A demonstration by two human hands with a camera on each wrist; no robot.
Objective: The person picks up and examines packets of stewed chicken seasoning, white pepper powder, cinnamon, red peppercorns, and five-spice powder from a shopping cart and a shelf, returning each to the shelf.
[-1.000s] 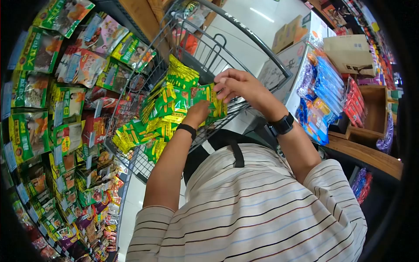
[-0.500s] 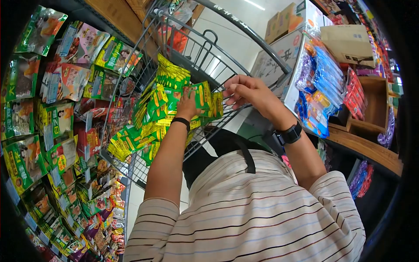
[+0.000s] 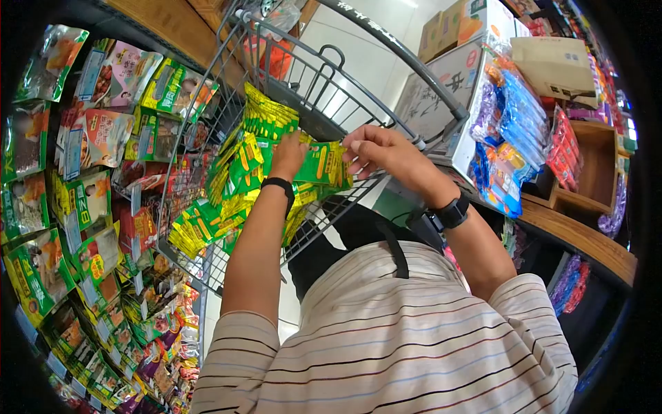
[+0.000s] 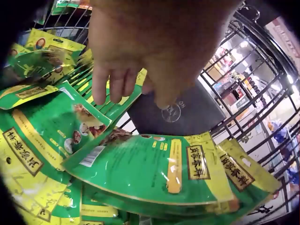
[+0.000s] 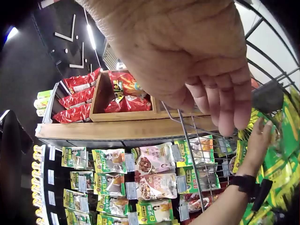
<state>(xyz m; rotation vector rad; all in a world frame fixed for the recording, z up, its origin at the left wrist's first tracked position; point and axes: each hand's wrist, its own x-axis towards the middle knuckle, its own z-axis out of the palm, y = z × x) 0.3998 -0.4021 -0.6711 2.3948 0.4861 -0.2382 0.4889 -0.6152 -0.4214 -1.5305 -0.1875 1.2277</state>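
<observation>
A heap of green and yellow seasoning packets fills one end of a wire shopping cart. My left hand hovers over the heap, fingers pointing down with a gap to the thumb. In the left wrist view, a fanned stack of packets lies just below that hand. My right hand is beside the stack's yellow ends, its fingers loosely bent with nothing in them. Its fingertips hang down over the cart in the right wrist view.
Hanging bags cover the shelf at the left. The cart's handle crosses the top. White boxes and blue-wrapped packs stand at the right, by a wooden bin. A red bag sits deeper in the cart.
My left hand has moved up and left, away from the right hand, across the packets. The packets between the hands now lie as a flatter, wider stack. My right hand has barely moved.
</observation>
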